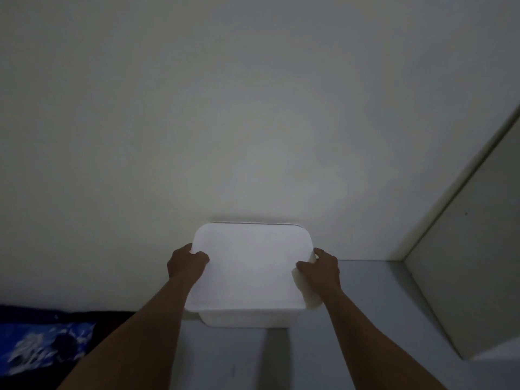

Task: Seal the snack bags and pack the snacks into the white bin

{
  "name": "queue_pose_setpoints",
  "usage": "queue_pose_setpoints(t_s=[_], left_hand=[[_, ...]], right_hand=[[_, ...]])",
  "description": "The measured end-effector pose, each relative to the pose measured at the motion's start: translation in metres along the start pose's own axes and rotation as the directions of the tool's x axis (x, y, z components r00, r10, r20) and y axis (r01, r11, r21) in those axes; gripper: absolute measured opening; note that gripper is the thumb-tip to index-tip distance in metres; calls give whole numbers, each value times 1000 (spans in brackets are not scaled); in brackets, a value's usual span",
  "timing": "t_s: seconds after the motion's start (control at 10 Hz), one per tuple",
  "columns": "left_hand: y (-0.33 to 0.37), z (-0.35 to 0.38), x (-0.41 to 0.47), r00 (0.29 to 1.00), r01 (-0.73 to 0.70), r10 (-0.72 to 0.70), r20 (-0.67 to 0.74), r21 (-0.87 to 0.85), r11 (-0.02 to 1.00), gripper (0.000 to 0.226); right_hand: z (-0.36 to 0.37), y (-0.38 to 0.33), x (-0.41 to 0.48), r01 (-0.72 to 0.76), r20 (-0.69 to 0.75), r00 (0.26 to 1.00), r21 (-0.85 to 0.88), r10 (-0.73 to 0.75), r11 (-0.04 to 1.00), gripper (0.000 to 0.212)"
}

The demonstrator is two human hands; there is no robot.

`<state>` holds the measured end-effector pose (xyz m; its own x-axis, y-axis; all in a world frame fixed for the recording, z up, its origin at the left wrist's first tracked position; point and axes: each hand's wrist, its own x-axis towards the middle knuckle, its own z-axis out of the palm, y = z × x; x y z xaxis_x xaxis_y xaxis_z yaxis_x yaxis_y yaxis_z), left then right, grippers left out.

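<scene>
Left hand (187, 263) and right hand (320, 270) clasp opposite sides of the white bin (249, 273), thumbs curled over its top, fingers wrapped around the edges. The bin is rectangular with rounded corners, plain and glossy; its top appears as a flat white face, so the contents cannot be seen. It stands on the grey surface (365, 305) against a pale wall (253, 108). A blue patterned cloth (42, 344) lies at lower left.
</scene>
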<state>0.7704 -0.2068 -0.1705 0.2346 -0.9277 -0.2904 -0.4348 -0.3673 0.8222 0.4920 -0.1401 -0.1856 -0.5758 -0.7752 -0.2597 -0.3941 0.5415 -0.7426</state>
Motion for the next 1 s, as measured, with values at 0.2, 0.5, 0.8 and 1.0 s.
queue_pose_setpoints(t_s=[0.2,0.5,0.8,1.0], left_hand=[[1,11,16,999,-30,26,39,101,994,75],[-26,55,12,910,-372,380,164,729,575,57],[-25,57,-5,887,-454,309,344,774,441,114],[-80,62,-81,625,-764,589,512,559,324,65]], right_hand=[[7,2,10,37,-8,999,-113,-38,993,55],[34,5,18,340,205,940,-536,-272,773,68],[25,2,0,391,331,912,-533,-241,750,73],[-14,10,-63,436,260,884,-164,-388,885,58]])
